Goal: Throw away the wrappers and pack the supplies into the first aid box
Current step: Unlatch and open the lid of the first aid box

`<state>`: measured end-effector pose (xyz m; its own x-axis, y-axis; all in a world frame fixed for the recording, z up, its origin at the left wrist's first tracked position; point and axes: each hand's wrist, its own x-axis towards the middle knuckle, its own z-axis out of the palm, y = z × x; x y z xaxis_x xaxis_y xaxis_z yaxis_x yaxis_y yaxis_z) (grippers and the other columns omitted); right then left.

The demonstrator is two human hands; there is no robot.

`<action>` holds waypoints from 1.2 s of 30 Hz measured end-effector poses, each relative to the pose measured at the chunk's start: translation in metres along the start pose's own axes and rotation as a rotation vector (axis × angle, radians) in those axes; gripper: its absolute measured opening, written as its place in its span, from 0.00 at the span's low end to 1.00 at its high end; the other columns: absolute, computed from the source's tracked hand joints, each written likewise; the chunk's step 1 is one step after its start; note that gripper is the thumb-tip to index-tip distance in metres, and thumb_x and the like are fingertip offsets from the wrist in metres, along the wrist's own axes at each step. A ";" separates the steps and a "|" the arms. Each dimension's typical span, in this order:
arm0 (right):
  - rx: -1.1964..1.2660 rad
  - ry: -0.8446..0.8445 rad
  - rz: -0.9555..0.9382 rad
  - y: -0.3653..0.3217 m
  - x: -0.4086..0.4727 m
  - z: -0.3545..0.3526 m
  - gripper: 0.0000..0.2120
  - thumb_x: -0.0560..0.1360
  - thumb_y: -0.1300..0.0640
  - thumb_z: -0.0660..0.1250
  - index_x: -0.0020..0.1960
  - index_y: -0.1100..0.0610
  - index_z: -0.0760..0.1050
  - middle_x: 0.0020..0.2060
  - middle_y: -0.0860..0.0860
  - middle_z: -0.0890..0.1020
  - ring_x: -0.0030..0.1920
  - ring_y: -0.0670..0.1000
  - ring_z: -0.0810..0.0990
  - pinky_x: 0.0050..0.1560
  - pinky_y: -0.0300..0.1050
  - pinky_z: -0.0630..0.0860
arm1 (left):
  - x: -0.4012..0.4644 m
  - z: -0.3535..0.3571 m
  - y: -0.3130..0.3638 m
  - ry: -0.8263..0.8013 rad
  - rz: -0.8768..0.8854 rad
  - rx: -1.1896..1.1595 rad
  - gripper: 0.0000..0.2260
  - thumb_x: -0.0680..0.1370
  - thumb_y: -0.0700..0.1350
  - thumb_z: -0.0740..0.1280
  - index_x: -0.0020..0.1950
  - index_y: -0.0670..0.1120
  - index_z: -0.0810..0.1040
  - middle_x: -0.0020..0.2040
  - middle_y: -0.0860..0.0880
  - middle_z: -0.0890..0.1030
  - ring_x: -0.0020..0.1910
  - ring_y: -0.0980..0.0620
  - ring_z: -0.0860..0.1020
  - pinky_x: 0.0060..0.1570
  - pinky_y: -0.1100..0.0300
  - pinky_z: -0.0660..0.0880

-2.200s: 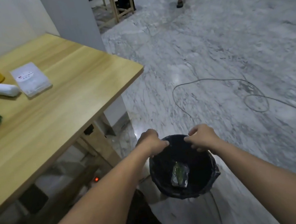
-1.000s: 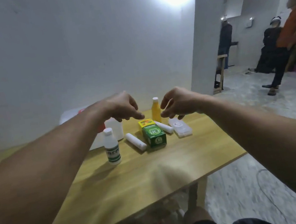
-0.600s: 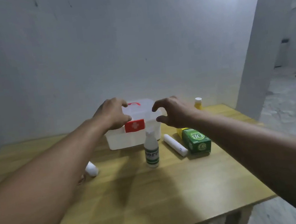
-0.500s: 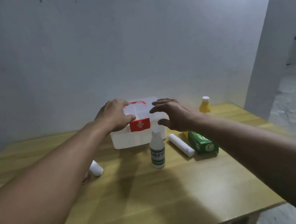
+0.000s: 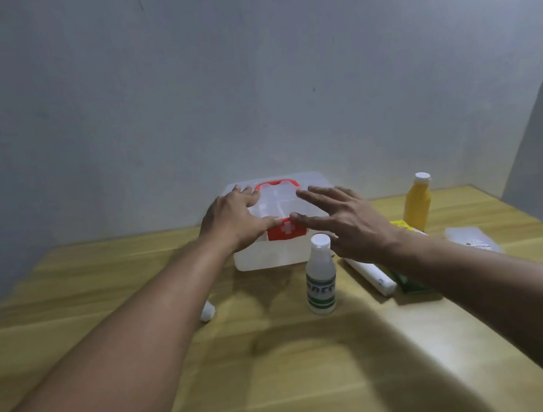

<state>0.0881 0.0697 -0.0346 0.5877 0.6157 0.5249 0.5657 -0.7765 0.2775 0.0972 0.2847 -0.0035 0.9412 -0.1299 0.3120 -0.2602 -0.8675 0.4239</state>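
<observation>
A translucent white first aid box with a red handle and a red cross latch stands shut at the back of the wooden table. My left hand lies flat on the lid's left side, thumb by the latch. My right hand hovers with spread fingers over the box's right front corner, holding nothing. In front stand a white bottle, a white roll, a partly hidden green carton, a yellow bottle and a clear packet.
A small white roll lies left of the white bottle, half hidden by my left forearm. A grey wall stands right behind the table. The table's right edge drops off beside the clear packet.
I turned from the black bin on the floor to the table. Both hands reached forward to the box; the left has settled on the lid and the right has spread its fingers.
</observation>
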 end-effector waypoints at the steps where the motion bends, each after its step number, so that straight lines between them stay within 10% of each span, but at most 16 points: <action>1: -0.023 0.039 -0.014 0.001 0.001 0.005 0.20 0.72 0.56 0.64 0.64 0.51 0.77 0.65 0.63 0.76 0.62 0.65 0.77 0.56 0.64 0.76 | 0.001 -0.001 0.000 -0.002 -0.013 -0.004 0.34 0.72 0.58 0.71 0.74 0.47 0.68 0.77 0.49 0.64 0.77 0.49 0.58 0.73 0.49 0.59; 5: -0.053 0.151 -0.045 0.005 0.001 0.024 0.26 0.64 0.61 0.79 0.61 0.53 0.79 0.61 0.65 0.79 0.58 0.66 0.80 0.57 0.64 0.76 | 0.007 -0.001 -0.001 -0.018 -0.032 0.005 0.34 0.71 0.58 0.72 0.73 0.47 0.70 0.76 0.50 0.66 0.77 0.50 0.59 0.74 0.49 0.59; 13: -0.232 0.351 -0.218 0.014 0.003 0.035 0.09 0.71 0.60 0.72 0.51 0.61 0.79 0.55 0.67 0.81 0.53 0.64 0.82 0.51 0.58 0.78 | 0.008 0.001 -0.002 -0.056 -0.017 0.074 0.34 0.72 0.61 0.70 0.74 0.48 0.67 0.77 0.51 0.63 0.77 0.50 0.59 0.73 0.50 0.61; 36: -0.242 0.477 -0.364 0.003 0.022 0.040 0.11 0.73 0.56 0.69 0.49 0.62 0.72 0.53 0.65 0.83 0.52 0.64 0.83 0.48 0.57 0.80 | 0.009 0.003 0.000 -0.026 -0.037 0.000 0.29 0.74 0.58 0.68 0.73 0.49 0.70 0.76 0.50 0.66 0.75 0.47 0.63 0.69 0.49 0.65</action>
<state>0.1264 0.0860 -0.0542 0.0293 0.7616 0.6474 0.5008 -0.5717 0.6499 0.1067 0.2823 -0.0031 0.9554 -0.1102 0.2739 -0.2253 -0.8718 0.4350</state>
